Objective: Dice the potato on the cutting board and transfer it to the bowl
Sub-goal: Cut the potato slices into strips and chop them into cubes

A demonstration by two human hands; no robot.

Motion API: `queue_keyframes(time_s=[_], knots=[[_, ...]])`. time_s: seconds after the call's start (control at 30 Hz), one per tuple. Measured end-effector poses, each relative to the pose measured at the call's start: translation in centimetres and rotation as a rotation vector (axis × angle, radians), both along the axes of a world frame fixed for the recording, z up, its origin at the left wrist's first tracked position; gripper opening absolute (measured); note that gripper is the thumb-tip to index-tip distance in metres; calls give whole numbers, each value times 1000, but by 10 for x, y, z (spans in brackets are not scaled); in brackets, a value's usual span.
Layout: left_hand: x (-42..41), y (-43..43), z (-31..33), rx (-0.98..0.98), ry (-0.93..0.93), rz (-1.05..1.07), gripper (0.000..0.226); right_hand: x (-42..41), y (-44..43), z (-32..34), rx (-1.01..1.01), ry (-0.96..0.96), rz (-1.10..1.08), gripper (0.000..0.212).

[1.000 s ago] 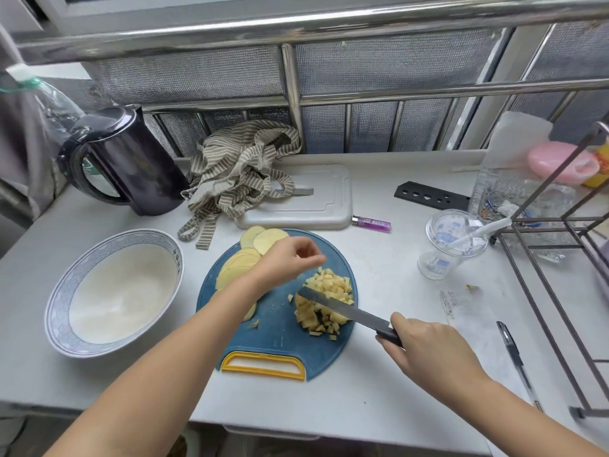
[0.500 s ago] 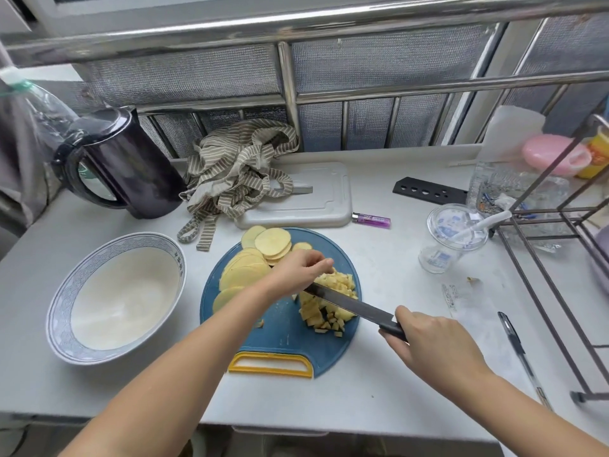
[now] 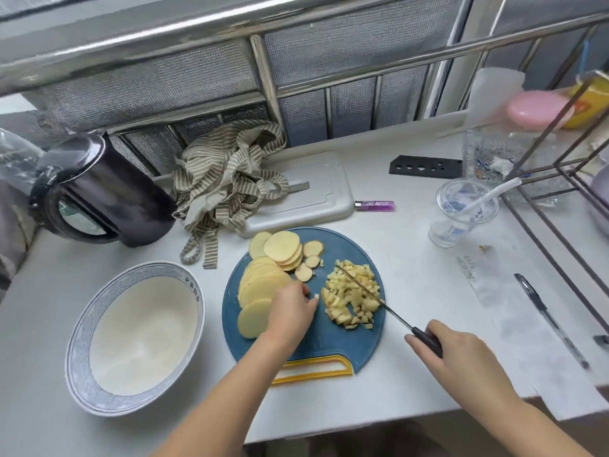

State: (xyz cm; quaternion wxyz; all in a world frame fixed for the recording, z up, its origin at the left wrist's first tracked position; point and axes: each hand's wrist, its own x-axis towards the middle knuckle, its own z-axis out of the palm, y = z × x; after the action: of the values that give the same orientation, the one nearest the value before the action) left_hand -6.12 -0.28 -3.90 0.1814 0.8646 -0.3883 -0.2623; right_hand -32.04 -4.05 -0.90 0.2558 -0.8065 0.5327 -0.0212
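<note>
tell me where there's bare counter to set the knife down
Bare counter lies right of the cutting board, before the receipt and in front of the plastic cup; also between the kettle and the bowl. Crowded: behind the board, where the striped cloth and white board sit, and the rack side.

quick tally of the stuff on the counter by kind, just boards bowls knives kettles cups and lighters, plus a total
cutting boards: 2, the blue board and the white board
bowl: 1
knife: 1
kettle: 1
cup: 1
lighter: 1
total: 7
</note>
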Motion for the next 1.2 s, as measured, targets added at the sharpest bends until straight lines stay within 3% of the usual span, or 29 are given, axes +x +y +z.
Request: queue_keyframes(time_s=[0.27,0.47,0.6,0.73,0.97,1.2], knots=[[7,-20,-3,39,-68,-99,10,14,25,-8,11,-87,-127,38],[1,-15,-8,-126,12,-157,15,26,37,-6,71,-96,-109,39],[-4,0,-13,-232,106,-94,27,36,40,-2,90,-105,-53,36],[-9,14,-20,-281,142,-76,24,40,37,-3,59,-87,0,34],[-9,2,-18,-203,63,-64,15,37,29,-16,-25,-135,-16,45],[-5,0,-18,-186,45,-98,24,34,30,-17,-22,-133,-1,44]])
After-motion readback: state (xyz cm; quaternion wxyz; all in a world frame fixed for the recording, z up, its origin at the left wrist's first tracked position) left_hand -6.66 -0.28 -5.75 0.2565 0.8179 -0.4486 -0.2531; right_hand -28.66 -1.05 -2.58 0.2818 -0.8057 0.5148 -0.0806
